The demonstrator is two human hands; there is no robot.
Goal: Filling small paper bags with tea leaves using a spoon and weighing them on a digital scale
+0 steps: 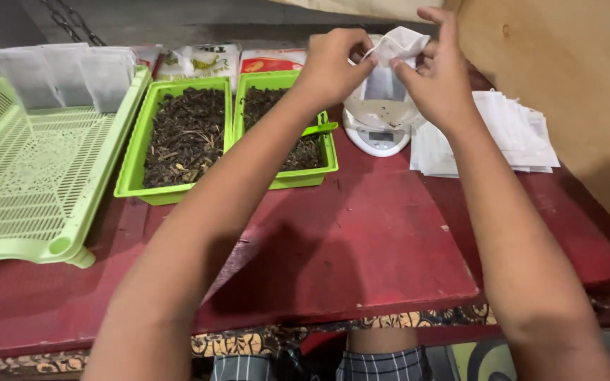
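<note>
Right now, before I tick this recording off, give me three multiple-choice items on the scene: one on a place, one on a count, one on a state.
1. Where is the small white bag that both hands hold?
A. Above the white scale
B. Inside the slatted tray
C. On the red table's near edge

2. How many bright green bins of dark dried leaves stand on the red table?
A. One
B. Two
C. Four

3. How do the left hand and right hand grip the bag?
A. Flat palms pressing it down
B. One hand only
C. Fingertips pinching its top edge from either side

Answers: 1 A, the bag hangs right over the scale. 2 B, the left bin and the right bin sit side by side. 3 C, both thumbs and fingers nip the top.
</note>
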